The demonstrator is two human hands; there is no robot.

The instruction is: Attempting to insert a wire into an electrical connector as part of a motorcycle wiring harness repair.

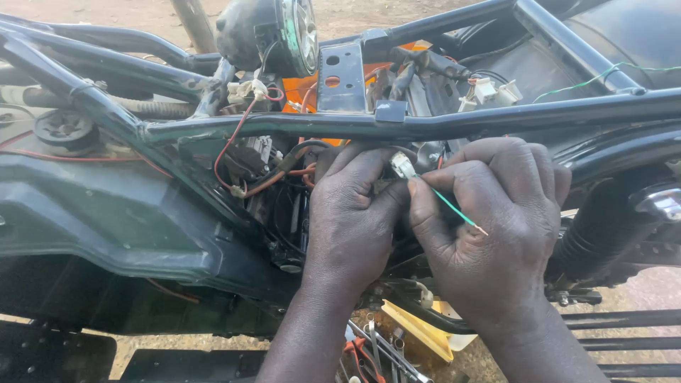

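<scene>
I look down into an open motorcycle frame (397, 124) of black tubes. My left hand (351, 213) reaches under the top tube and pinches a small white plug connector (402, 166) among the wiring. My right hand (496, 220) is right beside it, fingers curled around a thin green wire (454, 208) that runs from the connector across my fingers to a bare tip. The two hands touch at the connector. What lies behind my hands is hidden.
Red wires (237, 135) and white plugs (489, 91) hang inside the frame. A round black lamp housing (273, 32) sits at the top. Dark bodywork (106, 213) is at left, a shock spring (603, 234) at right, tools and a yellow container (418, 330) below on dirt ground.
</scene>
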